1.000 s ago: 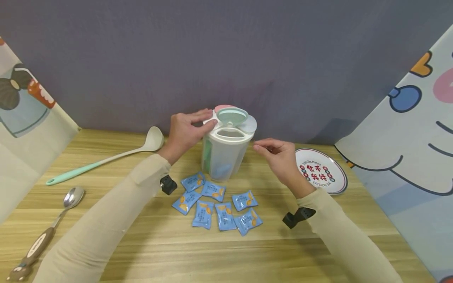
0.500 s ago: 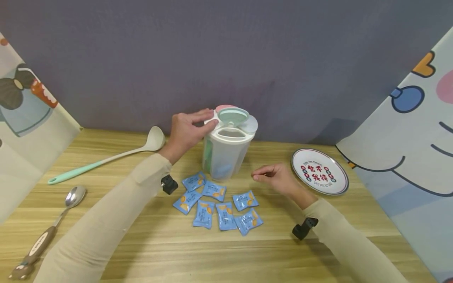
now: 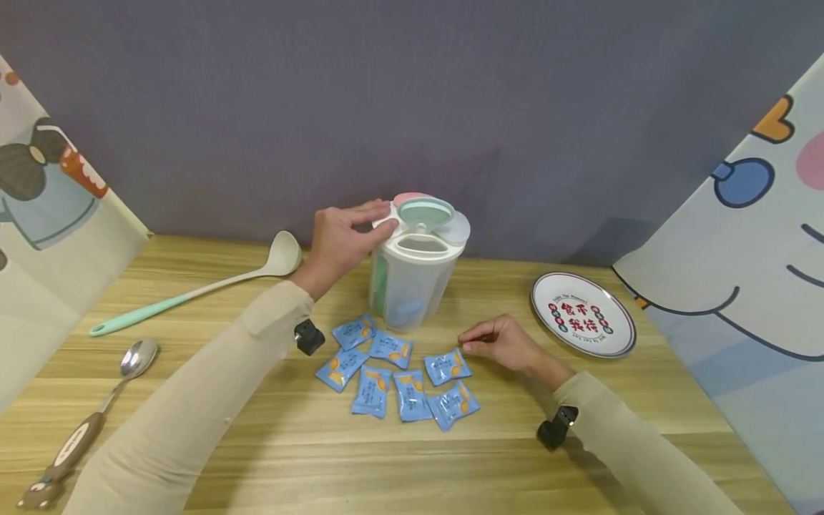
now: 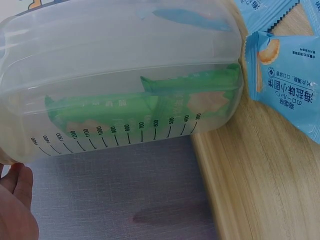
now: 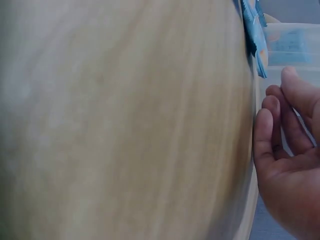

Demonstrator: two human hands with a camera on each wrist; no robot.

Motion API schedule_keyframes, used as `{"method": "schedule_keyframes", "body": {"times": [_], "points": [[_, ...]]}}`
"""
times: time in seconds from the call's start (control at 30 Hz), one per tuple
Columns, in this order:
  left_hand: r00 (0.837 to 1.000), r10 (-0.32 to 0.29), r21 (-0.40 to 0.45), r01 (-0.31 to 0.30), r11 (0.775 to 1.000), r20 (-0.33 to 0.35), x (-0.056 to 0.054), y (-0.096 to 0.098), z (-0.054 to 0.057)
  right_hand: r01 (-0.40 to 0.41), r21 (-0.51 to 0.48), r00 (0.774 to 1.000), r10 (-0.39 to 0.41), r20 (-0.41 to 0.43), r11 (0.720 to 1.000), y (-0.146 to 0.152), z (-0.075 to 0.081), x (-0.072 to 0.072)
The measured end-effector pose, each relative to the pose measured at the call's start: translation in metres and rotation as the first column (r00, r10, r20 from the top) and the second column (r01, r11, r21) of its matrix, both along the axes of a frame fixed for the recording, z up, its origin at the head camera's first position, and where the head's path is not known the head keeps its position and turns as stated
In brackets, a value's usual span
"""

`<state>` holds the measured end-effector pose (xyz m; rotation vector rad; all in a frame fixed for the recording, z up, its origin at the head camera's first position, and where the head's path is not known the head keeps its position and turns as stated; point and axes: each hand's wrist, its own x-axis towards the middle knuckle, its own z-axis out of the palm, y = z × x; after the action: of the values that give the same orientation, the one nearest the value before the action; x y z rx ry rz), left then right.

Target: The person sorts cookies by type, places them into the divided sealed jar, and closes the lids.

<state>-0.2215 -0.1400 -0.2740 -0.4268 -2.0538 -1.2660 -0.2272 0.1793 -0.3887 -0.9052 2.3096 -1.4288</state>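
A translucent lidded storage container [image 3: 418, 275] stands upright near the back, its lid having green, pink and white flaps. My left hand [image 3: 344, 239] grips the lid's left edge, thumb in front and fingers behind. Through the wall in the left wrist view I see green packets [image 4: 190, 95] and one blue packet [image 4: 192, 19]. My right hand [image 3: 505, 343] is low over the table with loosely bent fingers and holds nothing. Its fingertips lie beside the right corner of a blue snack packet [image 3: 447, 367]; contact is unclear. Several more blue packets [image 3: 371, 390] lie around it.
A white plate [image 3: 582, 315] with red lettering lies to the right of my right hand. On the left are a ladle [image 3: 193, 290] with a mint handle and a metal spoon [image 3: 84, 433] with a brown handle. A grey panel [image 3: 412, 93] stands behind the container.
My right hand has moved down from beside the container to the nearest blue packet on the right. The left hand stays on the lid, and the container stands as before.
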Motion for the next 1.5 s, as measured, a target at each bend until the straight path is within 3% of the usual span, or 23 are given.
{"method": "schedule_keyframes", "body": {"times": [0.27, 0.57, 1.03, 1.5], "points": [[1.0, -0.005, -0.006, 0.006, 1.0, 0.022, 0.0012, -0.0006, 0.0001, -0.109, 0.029, 0.994, 0.109, -0.01, 0.994, -0.0023, -0.0008, 0.0006], [1.0, -0.017, -0.004, 0.017, 1.0, 0.017, 0.001, -0.0007, 0.0005, -0.148, 0.065, 0.988, 0.15, -0.025, 0.987, -0.0039, -0.0003, 0.0021], [1.0, -0.013, -0.007, 0.013, 1.0, 0.02, 0.001, -0.001, 0.0, -0.12, 0.148, 0.99, 0.13, -0.061, 0.982, -0.0071, 0.0027, 0.0044], [1.0, -0.01, -0.011, 0.01, 1.0, -0.005, 0.0, -0.0011, -0.0006, -0.089, 0.12, 0.996, 0.089, 0.002, 0.989, -0.0052, 0.0012, 0.0041]]}}
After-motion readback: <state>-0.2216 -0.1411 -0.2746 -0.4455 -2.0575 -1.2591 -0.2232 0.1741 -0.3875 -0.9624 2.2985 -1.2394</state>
